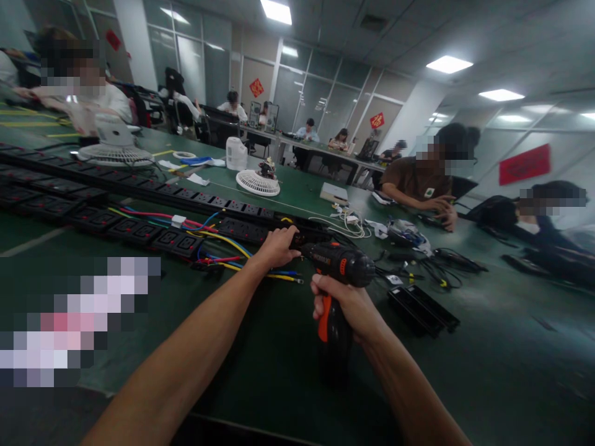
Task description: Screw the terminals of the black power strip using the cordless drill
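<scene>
My right hand (348,298) is wrapped around the handle of a black and orange cordless drill (341,263). The drill lies level, its nose pointing left towards my left hand (279,246). My left fingers are closed over the right end of a black power strip (244,230); what lies under the fingertips is hidden. Red, blue, yellow and green wires (223,238) run along the strip and pass under my left wrist. Some wire ends stick out below that hand. Another row of black sockets (139,230) lies further left.
Black trays (423,310) lie right of the drill, near tangled black cables (458,260) and a white cable (353,223). Beyond the strips stand a white fan grille (258,183), a white jug (237,153) and another fan (115,145). A co-worker (421,179) sits across the green table (260,365).
</scene>
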Available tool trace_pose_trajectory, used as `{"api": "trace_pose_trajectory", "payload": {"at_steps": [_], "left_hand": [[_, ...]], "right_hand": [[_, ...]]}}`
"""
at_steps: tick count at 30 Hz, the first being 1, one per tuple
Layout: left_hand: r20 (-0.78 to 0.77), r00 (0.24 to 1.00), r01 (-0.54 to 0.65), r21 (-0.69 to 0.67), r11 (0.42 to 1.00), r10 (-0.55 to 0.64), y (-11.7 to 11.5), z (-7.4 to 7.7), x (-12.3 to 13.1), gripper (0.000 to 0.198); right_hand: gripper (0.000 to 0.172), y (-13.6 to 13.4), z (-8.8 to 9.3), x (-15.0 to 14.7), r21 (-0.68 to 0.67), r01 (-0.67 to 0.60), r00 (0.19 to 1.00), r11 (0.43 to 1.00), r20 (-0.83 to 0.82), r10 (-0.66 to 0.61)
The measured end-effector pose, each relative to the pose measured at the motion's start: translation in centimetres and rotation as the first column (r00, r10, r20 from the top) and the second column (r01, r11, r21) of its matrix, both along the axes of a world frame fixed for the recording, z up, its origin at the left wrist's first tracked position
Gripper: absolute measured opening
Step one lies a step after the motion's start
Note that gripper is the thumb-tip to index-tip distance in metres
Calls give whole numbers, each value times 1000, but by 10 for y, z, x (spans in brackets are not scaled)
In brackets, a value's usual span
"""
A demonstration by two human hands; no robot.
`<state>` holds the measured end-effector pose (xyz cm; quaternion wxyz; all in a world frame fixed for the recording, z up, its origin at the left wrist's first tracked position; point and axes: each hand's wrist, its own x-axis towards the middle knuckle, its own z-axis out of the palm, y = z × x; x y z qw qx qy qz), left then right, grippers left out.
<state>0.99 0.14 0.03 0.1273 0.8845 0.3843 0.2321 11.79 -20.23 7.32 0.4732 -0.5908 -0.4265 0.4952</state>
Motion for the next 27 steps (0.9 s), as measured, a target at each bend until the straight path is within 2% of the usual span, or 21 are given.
{"api": "trace_pose_trajectory", "payload": {"at_steps": [9, 19, 21, 24, 25, 27], "left_hand": [[-11, 1000, -6, -6, 1000, 6, -1, 2, -1, 52], [-10, 1000, -5, -24, 1000, 5, -4, 5, -1, 51], [-14, 1000, -14, -37, 999, 13, -3, 5, 0, 53], [-7, 1000, -20, -45, 999, 20, -2, 4, 1, 54], [-2, 1000, -23, -46, 999, 23, -2, 4, 1, 55], [7, 999, -31, -46, 998, 32, -2, 5, 1, 57]], "right_hand": [[34, -1, 4, 3, -32, -3, 998, 999, 62, 5], [36, -5, 16, 20, 40, -131, 921, 991, 375, 107], [47, -6, 15, 19, 66, -137, 918, 988, 384, 101], [76, -8, 14, 16, 77, -134, 919, 988, 381, 95], [80, -8, 14, 15, 79, -132, 918, 988, 385, 92], [75, -9, 13, 14, 84, -113, 916, 990, 395, 71]]}}
